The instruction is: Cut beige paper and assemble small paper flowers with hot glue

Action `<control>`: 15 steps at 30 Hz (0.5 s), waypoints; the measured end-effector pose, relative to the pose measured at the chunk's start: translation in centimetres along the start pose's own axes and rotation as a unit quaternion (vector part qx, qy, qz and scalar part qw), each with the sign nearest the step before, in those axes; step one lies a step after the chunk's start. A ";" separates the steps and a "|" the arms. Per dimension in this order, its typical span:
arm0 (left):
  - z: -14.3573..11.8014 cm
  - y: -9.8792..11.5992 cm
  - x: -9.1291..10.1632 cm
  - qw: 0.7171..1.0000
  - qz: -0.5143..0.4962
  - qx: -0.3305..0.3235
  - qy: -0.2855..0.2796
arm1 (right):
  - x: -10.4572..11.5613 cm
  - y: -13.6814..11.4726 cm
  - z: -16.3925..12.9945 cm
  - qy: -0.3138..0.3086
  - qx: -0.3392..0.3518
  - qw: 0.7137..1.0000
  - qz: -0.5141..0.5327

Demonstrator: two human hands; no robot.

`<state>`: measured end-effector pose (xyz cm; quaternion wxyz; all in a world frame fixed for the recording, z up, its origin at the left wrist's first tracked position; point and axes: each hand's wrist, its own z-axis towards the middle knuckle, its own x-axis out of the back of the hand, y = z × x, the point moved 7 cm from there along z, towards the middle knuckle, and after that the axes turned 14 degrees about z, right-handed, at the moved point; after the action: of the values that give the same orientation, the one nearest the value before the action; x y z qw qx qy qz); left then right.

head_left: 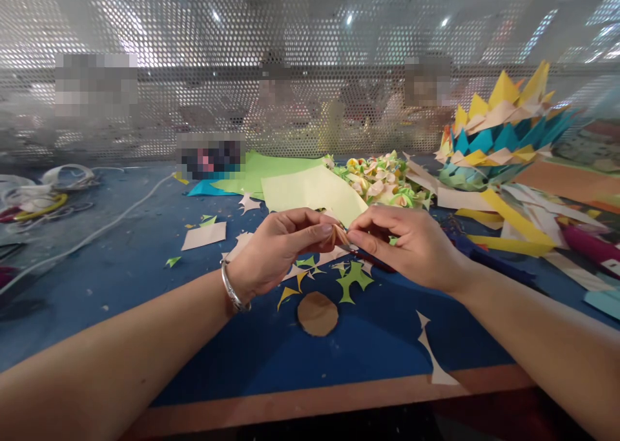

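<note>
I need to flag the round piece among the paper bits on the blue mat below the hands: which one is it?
The tan paper disc, lying flat just below the hands. It alone is round and brown; the scraps around it are pointed, spiky offcuts in green, yellow and cream.

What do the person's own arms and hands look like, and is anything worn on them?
Both forearms are bare, with no sleeves in view. The left hand has a silver bracelet around its wrist. The right hand wears no ring, watch or glove that shows. No markings are visible on either arm.
</note>
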<state>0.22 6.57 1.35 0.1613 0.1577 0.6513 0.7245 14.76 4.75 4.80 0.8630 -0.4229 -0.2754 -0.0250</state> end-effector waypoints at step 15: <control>-0.2 0.4 -0.3 0.989 0.140 -0.049 0.017 | -0.7 -0.4 0.0 -0.031 0.051 0.998 -0.033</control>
<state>0.36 6.23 1.76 0.0542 0.2267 0.5890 0.7738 14.06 4.39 4.79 0.8734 -0.3692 -0.3167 -0.0260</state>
